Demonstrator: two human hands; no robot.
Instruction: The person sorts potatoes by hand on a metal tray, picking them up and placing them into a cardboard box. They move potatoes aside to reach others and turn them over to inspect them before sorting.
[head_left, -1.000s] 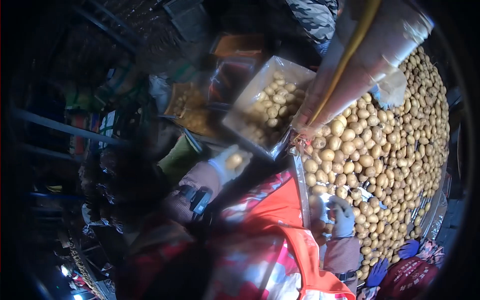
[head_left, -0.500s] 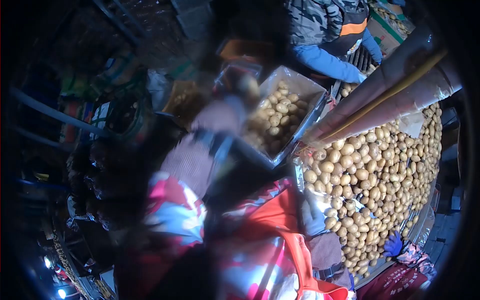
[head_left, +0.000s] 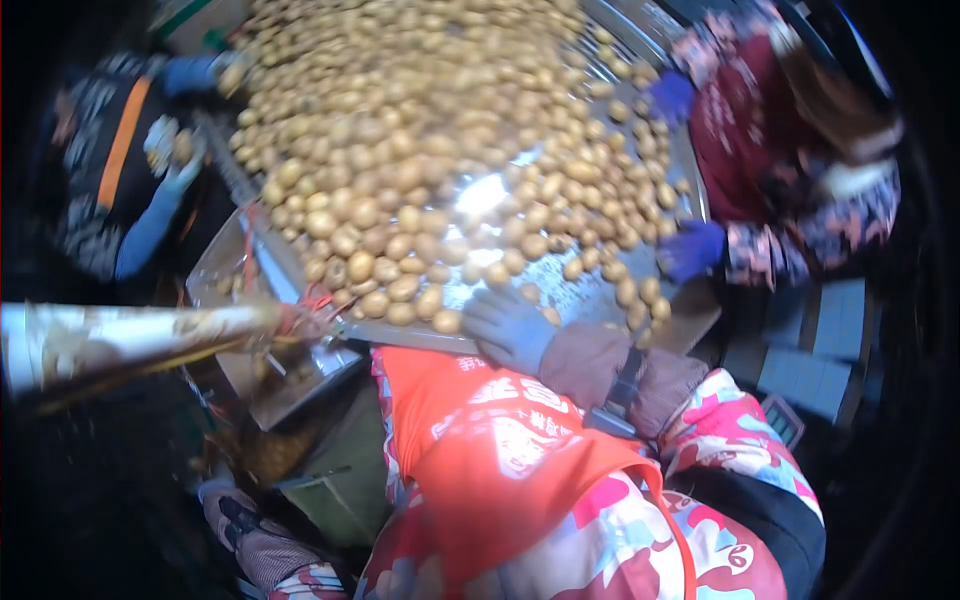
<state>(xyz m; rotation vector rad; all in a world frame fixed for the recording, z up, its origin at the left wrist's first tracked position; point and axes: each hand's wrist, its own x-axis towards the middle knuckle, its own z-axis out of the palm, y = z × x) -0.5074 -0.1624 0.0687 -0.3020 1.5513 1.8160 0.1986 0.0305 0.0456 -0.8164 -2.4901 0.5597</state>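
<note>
My right hand (head_left: 508, 328), in a grey glove, lies with fingers stretched out over the near rim of the sorting table (head_left: 585, 300). Small yellow-brown potatoes (head_left: 370, 190) cover most of that table, some right at the fingertips. Down at the lower left, my left hand (head_left: 214, 486) reaches away beside a dim container of potatoes (head_left: 265, 452). Its fingers are lost in shadow, and I cannot tell whether they hold anything.
A wrapped pole (head_left: 140, 338) crosses from the left above a plastic-lined box (head_left: 222, 268). One person (head_left: 100, 190) at the left holds a potato. Another (head_left: 745, 130) at the right has purple-gloved hands (head_left: 690, 250) at the table's edge. A green container (head_left: 340, 485) stands below.
The view has swung to the right, onto the table. My left hand, blurred near the boxes before, now shows at the lower left. My right hand stays at the table rim.
</note>
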